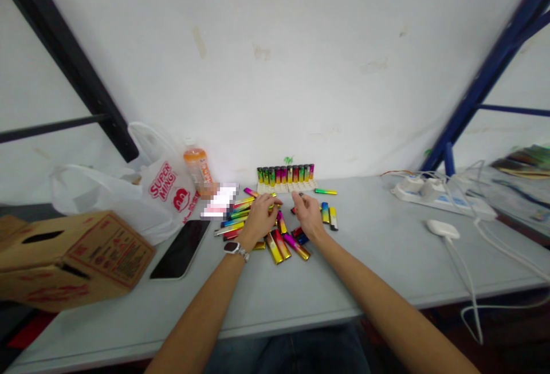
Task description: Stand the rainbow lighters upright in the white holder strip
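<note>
Rainbow lighters (281, 242) heaped at table (365, 259) centre, rack (287, 176) at twelve o'clock. Left hand (258, 219) curled on pile, right hand (307, 213) pinching one lighter, grip unclear. Best lifted singly, slotted upright. Phone (180, 248) at nine o'clock.

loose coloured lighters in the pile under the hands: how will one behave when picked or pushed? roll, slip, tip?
Probably slides rather than rolls: the loose lighters lie flat, and their bodies look flattened. Their glossy, metallic-looking finish suggests a slippery grip. They look small and slim, so likely light and rigid. Pushing one would likely nudge its neighbours, since the left hand and right hand rest on a touching pile.
</note>
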Tool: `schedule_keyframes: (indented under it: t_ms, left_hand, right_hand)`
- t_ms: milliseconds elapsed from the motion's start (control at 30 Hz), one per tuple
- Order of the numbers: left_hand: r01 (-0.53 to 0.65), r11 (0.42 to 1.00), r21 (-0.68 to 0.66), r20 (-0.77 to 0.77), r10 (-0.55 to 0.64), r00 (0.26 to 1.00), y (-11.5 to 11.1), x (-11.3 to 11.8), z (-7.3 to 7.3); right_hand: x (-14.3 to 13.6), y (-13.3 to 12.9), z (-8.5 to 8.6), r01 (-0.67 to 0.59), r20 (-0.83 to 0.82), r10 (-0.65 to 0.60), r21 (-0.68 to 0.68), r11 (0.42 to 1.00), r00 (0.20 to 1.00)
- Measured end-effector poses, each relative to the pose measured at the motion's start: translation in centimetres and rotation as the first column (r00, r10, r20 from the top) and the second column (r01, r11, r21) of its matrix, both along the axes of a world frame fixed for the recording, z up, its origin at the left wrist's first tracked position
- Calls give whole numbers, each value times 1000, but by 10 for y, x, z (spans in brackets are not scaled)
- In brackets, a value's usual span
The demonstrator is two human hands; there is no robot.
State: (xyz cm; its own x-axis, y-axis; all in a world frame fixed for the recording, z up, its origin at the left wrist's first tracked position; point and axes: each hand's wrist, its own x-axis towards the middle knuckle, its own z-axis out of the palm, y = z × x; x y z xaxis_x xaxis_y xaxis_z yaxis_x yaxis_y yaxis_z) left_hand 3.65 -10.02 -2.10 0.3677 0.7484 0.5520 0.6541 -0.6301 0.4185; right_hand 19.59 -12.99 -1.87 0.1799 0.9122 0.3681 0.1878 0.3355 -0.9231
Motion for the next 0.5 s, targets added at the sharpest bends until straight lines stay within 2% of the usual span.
schedule_keyframes:
  t_ms: [267,367,500]
  left_hand:
    - [6,1000,-12,15,-6,1000,2,0,-3]
    - [32,999,3,100,-32,994,-1,2,3]
    - [104,994,-26,277,-93,956,-10,10,16]
  right_hand:
    - [0,3,3,99,79,-103,47,994,992]
    - [0,3,1,48,64,-49,20,999,997]
    - [-3,2,-4,-99,-42,97,-38,994,994]
